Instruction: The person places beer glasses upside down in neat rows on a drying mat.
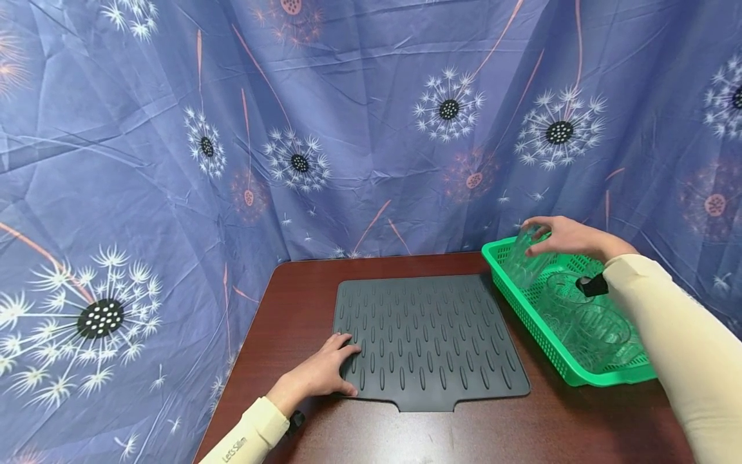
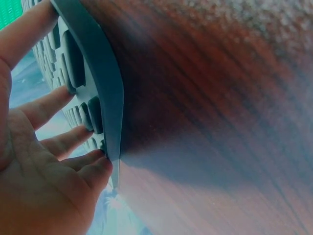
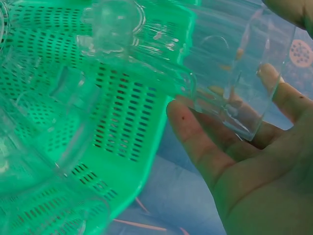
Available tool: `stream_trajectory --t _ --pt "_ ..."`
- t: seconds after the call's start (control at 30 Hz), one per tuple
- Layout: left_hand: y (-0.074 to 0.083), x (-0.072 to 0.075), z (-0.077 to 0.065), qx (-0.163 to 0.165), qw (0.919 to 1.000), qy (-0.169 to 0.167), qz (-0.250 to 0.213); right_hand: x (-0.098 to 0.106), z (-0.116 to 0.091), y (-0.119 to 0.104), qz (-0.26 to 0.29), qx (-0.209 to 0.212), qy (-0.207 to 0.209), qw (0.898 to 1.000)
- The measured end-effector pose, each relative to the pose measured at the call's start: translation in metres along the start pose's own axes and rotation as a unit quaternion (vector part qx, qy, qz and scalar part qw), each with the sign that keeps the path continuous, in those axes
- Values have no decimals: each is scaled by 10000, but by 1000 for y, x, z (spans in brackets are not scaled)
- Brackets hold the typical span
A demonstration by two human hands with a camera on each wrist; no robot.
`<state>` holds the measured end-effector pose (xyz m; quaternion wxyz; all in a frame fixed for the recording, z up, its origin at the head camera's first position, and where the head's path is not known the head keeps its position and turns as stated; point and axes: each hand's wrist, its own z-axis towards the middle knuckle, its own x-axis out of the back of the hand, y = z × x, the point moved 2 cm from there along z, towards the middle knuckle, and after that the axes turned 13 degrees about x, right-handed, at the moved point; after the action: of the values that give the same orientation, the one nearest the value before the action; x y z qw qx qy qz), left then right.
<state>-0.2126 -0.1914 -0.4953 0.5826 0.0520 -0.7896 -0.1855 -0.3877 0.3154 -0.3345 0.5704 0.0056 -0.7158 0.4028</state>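
My right hand (image 1: pixel 559 237) grips a clear drinking glass (image 1: pixel 522 263) near its upper end, at the far left of a green plastic basket (image 1: pixel 570 380). In the right wrist view, the fingers (image 3: pixel 195 142) curve around the glass (image 3: pixel 220 54), which looks tilted there. More clear glassware (image 1: pixel 603 325) stands in the basket, below the right forearm. My left hand (image 1: pixel 321 368) rests on the near left corner of a dark grey ridged mat (image 1: pixel 426 335). In the left wrist view, its spread fingers (image 2: pixel 54 105) touch the mat's ridged top beside the raised rim (image 2: pixel 110 83).
The mat lies flat on a brown wooden table (image 1: pixel 301 303), with a small tab at its near edge. Right beside it stands the basket, its rim higher than the mat. A blue dandelion-print curtain (image 1: pixel 371 129) hangs behind and to the left of the table.
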Motion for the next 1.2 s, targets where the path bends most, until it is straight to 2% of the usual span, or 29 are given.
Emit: stream_trajectory --t 0.33,0.8,1.0,1.2 --pt "3 2 0 -27 10000 16 -33 14 -11 -15 108 225 411 9988" --pt "3 2 1 -20 10000 17 -9 19 -24 -38 31 500 812 9954" --pt "2 2 1 -5 10000 6 1 13 -28 -54 49 789 1092 9909" --pt "1 1 -1 -8 9999 55 87 -2 -29 -66 322 1096 1244 9856"
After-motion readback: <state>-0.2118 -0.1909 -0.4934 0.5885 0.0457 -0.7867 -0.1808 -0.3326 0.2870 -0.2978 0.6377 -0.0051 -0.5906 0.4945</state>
